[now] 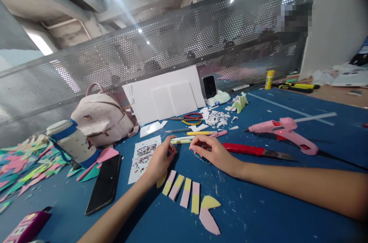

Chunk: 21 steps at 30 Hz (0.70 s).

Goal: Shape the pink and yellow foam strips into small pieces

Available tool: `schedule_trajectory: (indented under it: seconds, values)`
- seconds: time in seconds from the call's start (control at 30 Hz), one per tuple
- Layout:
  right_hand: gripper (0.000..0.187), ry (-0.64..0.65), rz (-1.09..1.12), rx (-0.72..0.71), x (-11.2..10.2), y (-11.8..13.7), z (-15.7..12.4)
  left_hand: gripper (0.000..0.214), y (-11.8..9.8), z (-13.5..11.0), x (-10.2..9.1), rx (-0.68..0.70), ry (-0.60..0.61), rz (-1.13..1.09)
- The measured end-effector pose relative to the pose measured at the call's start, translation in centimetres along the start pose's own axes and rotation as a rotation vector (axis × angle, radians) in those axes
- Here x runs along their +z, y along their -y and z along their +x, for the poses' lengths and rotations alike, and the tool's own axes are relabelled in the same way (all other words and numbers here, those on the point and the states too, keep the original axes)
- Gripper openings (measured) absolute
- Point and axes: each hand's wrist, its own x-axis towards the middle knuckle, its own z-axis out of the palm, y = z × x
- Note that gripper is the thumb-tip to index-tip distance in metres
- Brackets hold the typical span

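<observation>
My left hand rests on the table beside a white paper strewn with dark specks. Its fingers are loosely bent, with a gap between them and nothing visible inside. Opposite, my right hand has its fingertips pinched together; whatever they hold is too small to make out. A clear rounded object is partly hidden beneath that hand. Between the forearms lie several pink-and-yellow foam strips in a row and a curved pink-and-yellow foam piece. Pens lie just beyond the hands.
A red-handled knife and a pink glue gun lie right. Scissors, white scraps and a white board are behind. Leftward are a phone, bottle, backpack and foam offcuts.
</observation>
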Motion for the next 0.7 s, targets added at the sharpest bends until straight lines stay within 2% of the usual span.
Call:
schedule_trajectory:
  seconds: [0.7]
  values:
    - [0.019, 0.006, 0.004, -0.001, -0.03, 0.27, -0.08, 0.054, -0.36, -0.07, -0.32, 0.005, -0.013, -0.057]
